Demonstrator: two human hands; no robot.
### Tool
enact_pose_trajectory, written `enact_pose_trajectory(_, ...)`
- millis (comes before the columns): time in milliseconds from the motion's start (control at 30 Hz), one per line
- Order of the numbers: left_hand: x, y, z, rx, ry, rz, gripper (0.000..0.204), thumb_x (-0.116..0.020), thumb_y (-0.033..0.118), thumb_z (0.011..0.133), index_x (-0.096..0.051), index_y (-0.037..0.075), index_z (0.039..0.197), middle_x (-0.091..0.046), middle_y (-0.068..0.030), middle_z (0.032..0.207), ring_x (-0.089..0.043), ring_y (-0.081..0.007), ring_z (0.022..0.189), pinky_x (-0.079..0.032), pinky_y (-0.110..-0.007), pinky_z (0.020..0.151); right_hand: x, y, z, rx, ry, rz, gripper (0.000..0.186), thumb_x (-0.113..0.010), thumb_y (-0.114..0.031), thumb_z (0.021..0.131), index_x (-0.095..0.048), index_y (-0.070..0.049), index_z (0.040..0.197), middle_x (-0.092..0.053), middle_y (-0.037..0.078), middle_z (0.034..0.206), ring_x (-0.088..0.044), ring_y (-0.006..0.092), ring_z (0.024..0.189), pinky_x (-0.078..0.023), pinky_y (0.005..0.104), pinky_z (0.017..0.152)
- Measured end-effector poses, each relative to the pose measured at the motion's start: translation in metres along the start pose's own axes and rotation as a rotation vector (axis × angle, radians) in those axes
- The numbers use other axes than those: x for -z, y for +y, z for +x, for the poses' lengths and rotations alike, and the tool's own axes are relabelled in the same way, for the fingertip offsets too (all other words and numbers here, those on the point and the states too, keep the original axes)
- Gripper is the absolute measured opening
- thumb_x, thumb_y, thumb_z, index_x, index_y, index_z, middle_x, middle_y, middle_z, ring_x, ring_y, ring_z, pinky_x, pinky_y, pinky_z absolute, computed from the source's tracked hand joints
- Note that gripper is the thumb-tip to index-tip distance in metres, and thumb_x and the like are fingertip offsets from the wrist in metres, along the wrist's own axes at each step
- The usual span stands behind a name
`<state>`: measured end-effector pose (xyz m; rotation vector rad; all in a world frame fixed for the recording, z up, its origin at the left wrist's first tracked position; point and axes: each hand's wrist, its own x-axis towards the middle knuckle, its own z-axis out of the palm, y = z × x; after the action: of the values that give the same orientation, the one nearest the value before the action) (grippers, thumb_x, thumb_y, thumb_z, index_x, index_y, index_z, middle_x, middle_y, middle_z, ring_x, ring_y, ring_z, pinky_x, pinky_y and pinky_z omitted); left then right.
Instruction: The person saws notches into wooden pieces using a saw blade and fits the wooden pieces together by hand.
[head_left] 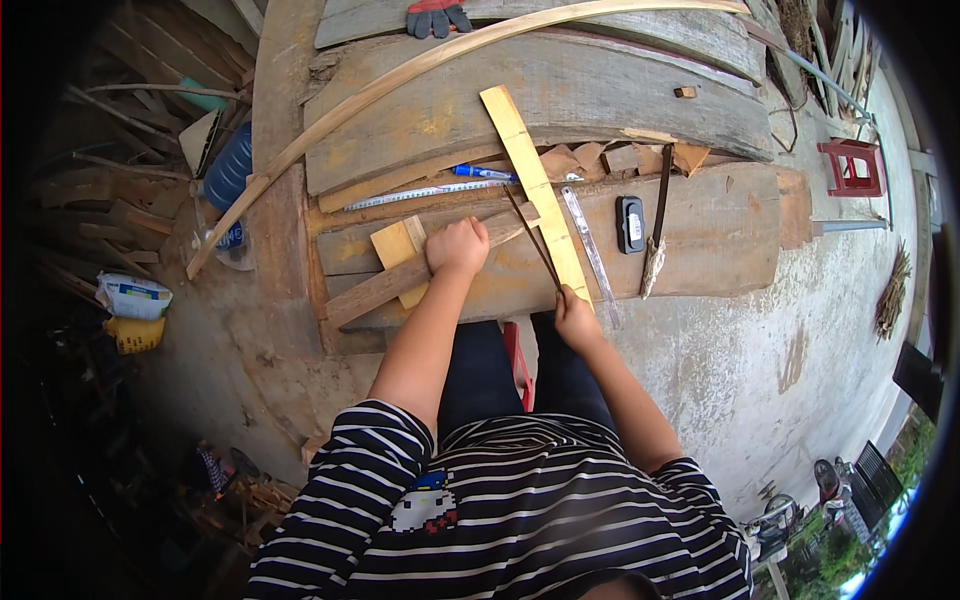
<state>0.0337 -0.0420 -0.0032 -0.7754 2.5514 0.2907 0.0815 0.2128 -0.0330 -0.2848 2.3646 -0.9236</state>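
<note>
My left hand (458, 247) is wrapped round a brown wooden bar (385, 290) and presses it down on the weathered plank bench. A pale square wood piece (396, 246) lies beneath the bar. In my right hand (575, 318) is a thin dark blade-like tool (533, 232), a file or a saw blade; I cannot tell which. It slants up and left, across the bar's right end, where a small notch shows. A flat yellow wooden strip (537, 185) with pencil lines lies just beside the tool, its near end by my right hand.
On the bench are a clear ruler (590, 245), a white measuring tape (430, 193), a blue marker (484, 173), a black box (630, 225) and a dark blade with a wrapped handle (655, 250). A long curved wood strip (350, 105) arches over the far planks, near a glove (437, 17).
</note>
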Motion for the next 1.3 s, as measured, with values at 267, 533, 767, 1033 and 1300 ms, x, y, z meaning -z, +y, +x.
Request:
enact_pose_trajectory(267, 0.003, 0.002, 0.001, 0.015, -0.015, -0.014, 0.047, -0.035, 0.033, 0.095, -0.071, 0.008, 0.078, -0.071, -0.0163, 0.08, -0.07, -0.0331, 0.076, -0.055, -0.046, 0.07, -0.018, -0.035, 0.034, -0.095, 0.063, -0.026, 0.022, -0.046, -0.022, 0.097, -0.054, -0.002, 0.1, -0.063, 0.031, 0.077, -0.064, 0.0469, 0.074, -0.05, 0.0557, 0.067)
enact_pose_trajectory(533, 0.007, 0.004, -0.002, 0.012, -0.041, 0.014, 0.047, -0.035, 0.034, 0.095, -0.071, 0.008, 0.079, -0.071, -0.0161, 0.081, -0.07, -0.0334, 0.078, -0.055, -0.047, 0.071, -0.007, -0.012, -0.019, -0.128, 0.012, -0.072, 0.02, -0.046, -0.022, 0.097, -0.054, -0.004, 0.103, -0.065, 0.029, 0.079, -0.065, 0.0459, 0.075, -0.052, 0.055, 0.068)
enact_pose_trajectory(767, 0.008, 0.006, -0.001, 0.006, -0.044, 0.028, 0.047, -0.034, 0.033, 0.096, -0.071, 0.007, 0.08, -0.071, -0.0168, 0.081, -0.07, -0.0341, 0.077, -0.055, -0.047, 0.072, -0.016, -0.016, 0.009, -0.082, 0.023, -0.049, 0.021, -0.047, -0.022, 0.095, -0.053, -0.004, 0.103, -0.064, 0.028, 0.077, -0.064, 0.0459, 0.074, -0.051, 0.0543, 0.067)
enact_pose_trajectory(1033, 0.005, 0.006, -0.001, 0.008, -0.028, 0.042, 0.047, -0.034, 0.032, 0.095, -0.071, 0.007, 0.081, -0.07, -0.0184, 0.08, -0.069, -0.0357, 0.076, -0.055, -0.047, 0.071, 0.007, -0.002, -0.045, -0.194, -0.032, 0.045, 0.021, -0.046, -0.02, 0.096, -0.055, -0.002, 0.102, -0.063, 0.031, 0.08, -0.062, 0.0496, 0.08, -0.049, 0.0567, 0.072)
enact_pose_trajectory(1300, 0.002, 0.006, 0.0, 0.021, 0.019, 0.032, 0.048, -0.036, 0.034, 0.094, -0.072, 0.007, 0.076, -0.071, -0.0171, 0.077, -0.07, -0.034, 0.073, -0.055, -0.046, 0.07, 0.006, 0.0, -0.034, -0.354, 0.028, -0.021, 0.022, -0.046, -0.019, 0.096, -0.056, -0.001, 0.104, -0.062, 0.032, 0.081, -0.062, 0.0496, 0.081, -0.049, 0.0574, 0.072)
